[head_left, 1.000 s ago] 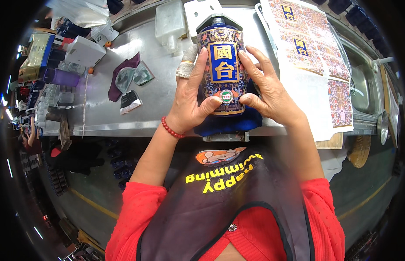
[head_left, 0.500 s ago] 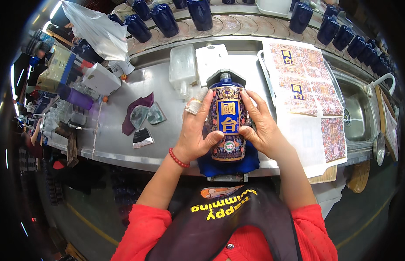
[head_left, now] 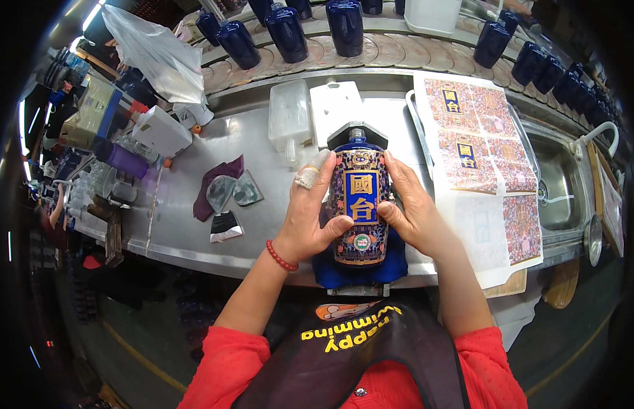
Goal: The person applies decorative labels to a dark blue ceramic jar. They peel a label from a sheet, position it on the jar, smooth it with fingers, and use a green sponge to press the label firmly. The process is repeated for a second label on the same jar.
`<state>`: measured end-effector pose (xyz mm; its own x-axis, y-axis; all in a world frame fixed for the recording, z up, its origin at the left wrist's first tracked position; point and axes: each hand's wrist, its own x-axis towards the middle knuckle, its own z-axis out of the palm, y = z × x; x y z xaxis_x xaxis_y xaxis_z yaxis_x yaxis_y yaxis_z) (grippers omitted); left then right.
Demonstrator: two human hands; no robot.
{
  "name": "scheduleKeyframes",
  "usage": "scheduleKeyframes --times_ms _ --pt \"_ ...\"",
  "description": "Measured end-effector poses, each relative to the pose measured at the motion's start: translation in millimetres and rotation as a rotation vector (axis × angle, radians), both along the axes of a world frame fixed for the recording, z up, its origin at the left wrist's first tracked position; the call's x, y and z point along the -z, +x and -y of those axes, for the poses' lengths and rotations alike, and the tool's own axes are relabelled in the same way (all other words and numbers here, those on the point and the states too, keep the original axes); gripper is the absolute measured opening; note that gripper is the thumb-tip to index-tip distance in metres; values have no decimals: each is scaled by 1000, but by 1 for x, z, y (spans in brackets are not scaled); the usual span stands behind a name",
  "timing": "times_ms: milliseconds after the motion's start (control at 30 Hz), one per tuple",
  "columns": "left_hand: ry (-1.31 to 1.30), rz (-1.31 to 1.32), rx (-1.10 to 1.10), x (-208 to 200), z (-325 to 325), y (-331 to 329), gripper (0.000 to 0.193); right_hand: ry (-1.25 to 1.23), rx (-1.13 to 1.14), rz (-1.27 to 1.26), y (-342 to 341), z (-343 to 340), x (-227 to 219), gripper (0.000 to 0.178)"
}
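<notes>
A dark blue bottle [head_left: 361,204] with an ornate, multicoloured floral and gold label lies face up before me, its neck pointing away. My left hand [head_left: 305,211] holds its left side, thumb on the lower label; a pale wrap covers one finger. On the opposite side, my right hand [head_left: 410,204] presses along the edge with its thumb on the front. Beneath the bottle is a blue cloth [head_left: 392,262] over a rest whose grey angular end [head_left: 341,136] shows behind the neck. The bottle's underside is hidden.
Printed label sheets [head_left: 467,225] lie at right, beside a sink [head_left: 559,180]. A clear empty bottle [head_left: 290,116] and a white container [head_left: 336,102] stand behind. Dark cloth [head_left: 218,180] and film pieces lie left. Blue bottles [head_left: 345,31] line a slatted conveyor [head_left: 399,51] at back.
The blue bottles on the conveyor have shifted to the right. The whole view has tilted slightly, so things sit lower in it. Both hands stay on the labelled bottle in nearly the same grip.
</notes>
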<state>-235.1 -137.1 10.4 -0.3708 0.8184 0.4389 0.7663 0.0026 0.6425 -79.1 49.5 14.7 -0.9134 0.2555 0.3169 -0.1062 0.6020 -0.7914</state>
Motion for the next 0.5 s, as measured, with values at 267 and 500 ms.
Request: scheduleKeyframes --times_ms 267,500 --pt "17 90 -21 5 9 8 105 -68 4 11 10 1 0 82" --pt "-25 345 53 19 13 17 106 -42 -39 -42 19 7 2 79"
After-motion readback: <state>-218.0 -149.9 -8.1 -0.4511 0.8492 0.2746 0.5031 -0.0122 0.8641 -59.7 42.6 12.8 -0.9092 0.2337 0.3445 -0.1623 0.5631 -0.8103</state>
